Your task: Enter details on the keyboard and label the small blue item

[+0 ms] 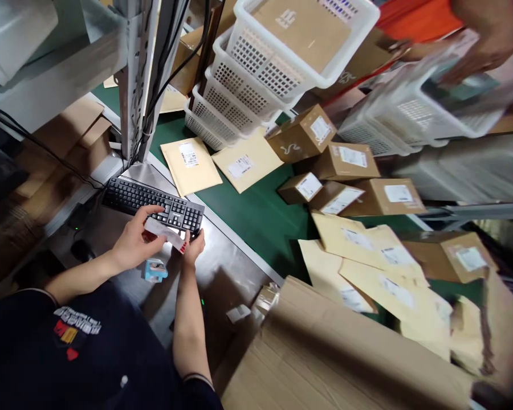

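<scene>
A flat white strip with red marks at one end (166, 233) is held over the front of a black keyboard (143, 196). My left hand (134, 242) is closed on the strip's left part, thumb below and index finger reaching over the keys. At the red-marked end, my right hand (194, 248) grips the strip near the keyboard's right corner. Its fingers are partly hidden. Just below the strip, a small light-blue and white object (154, 270) rests on the metal bench (222, 250); I cannot make out its kind.
Beyond the bench runs a green surface (256, 219) with padded envelopes (191, 168) and cardboard boxes (301, 136). White baskets (260, 74) are stacked behind. Another person's hand (483, 60) reaches into a basket at right. A large cardboard box (325, 347) stands close on my right.
</scene>
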`<act>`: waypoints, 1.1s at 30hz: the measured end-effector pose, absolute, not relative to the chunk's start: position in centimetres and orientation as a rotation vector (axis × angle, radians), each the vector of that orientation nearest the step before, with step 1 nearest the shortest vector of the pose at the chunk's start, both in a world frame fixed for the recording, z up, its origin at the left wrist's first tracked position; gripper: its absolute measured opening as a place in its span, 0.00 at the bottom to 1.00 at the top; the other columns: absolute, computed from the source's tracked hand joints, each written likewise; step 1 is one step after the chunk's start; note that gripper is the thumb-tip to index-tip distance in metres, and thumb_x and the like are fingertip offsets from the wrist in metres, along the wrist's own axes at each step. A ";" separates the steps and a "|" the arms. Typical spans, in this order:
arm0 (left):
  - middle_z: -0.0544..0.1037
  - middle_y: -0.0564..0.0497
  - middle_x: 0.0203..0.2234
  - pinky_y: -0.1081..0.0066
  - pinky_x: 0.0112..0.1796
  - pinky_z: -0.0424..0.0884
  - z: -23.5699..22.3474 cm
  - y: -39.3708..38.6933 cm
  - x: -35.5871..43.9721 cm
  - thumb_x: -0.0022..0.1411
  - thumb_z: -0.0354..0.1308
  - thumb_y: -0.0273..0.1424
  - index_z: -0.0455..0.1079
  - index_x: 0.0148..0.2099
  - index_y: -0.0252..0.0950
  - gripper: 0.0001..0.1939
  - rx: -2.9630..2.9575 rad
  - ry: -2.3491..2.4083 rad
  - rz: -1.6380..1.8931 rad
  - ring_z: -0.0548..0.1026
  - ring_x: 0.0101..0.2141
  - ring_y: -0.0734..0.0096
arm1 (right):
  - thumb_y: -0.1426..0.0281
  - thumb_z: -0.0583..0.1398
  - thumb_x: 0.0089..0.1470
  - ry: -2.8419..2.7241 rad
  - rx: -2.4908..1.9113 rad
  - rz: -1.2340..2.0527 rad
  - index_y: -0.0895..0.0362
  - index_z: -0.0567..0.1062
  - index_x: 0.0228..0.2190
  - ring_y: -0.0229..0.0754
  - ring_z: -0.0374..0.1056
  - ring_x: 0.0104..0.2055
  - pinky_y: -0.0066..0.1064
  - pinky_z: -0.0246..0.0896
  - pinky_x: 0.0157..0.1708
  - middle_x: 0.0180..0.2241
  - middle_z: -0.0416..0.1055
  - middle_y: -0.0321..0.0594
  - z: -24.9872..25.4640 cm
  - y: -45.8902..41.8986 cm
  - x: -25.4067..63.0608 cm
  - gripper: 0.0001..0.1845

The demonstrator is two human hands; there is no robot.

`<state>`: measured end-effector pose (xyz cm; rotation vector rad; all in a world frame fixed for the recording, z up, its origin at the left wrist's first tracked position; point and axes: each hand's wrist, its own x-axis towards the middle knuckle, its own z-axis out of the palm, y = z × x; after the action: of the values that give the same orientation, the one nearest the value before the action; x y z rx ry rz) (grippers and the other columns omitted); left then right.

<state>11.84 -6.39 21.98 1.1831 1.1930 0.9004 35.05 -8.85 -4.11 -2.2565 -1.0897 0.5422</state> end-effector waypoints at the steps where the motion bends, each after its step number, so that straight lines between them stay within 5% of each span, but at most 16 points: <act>1: 0.76 0.55 0.29 0.73 0.30 0.75 22.0 -6.4 11.8 0.57 0.64 0.29 0.65 0.60 0.39 0.28 1.197 1.193 0.897 0.76 0.27 0.72 | 0.51 0.52 0.61 -1.100 -2.255 0.539 0.66 0.61 0.64 0.59 0.61 0.62 0.50 0.54 0.64 0.60 0.68 0.62 -4.2 -9.0 35.0 0.40; 12: 0.79 0.54 0.34 0.75 0.28 0.71 22.4 -5.9 10.9 0.58 0.60 0.29 0.73 0.53 0.40 0.19 1.489 1.299 0.840 0.74 0.26 0.74 | 0.54 0.54 0.62 -1.493 -2.196 0.295 0.57 0.74 0.57 0.60 0.49 0.70 0.58 0.50 0.66 0.68 0.54 0.57 -5.2 -10.2 33.8 0.29; 33: 0.80 0.55 0.33 0.75 0.30 0.73 22.1 -5.6 10.9 0.58 0.60 0.28 0.74 0.51 0.40 0.17 1.492 1.347 0.808 0.75 0.26 0.73 | 0.53 0.54 0.64 -1.294 -2.336 0.417 0.56 0.74 0.58 0.61 0.44 0.72 0.61 0.39 0.68 0.70 0.50 0.56 -4.0 -5.1 35.7 0.29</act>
<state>10.89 -5.56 22.11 1.4920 1.3468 0.8079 35.73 -5.06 -3.96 -2.3364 -1.2937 0.4168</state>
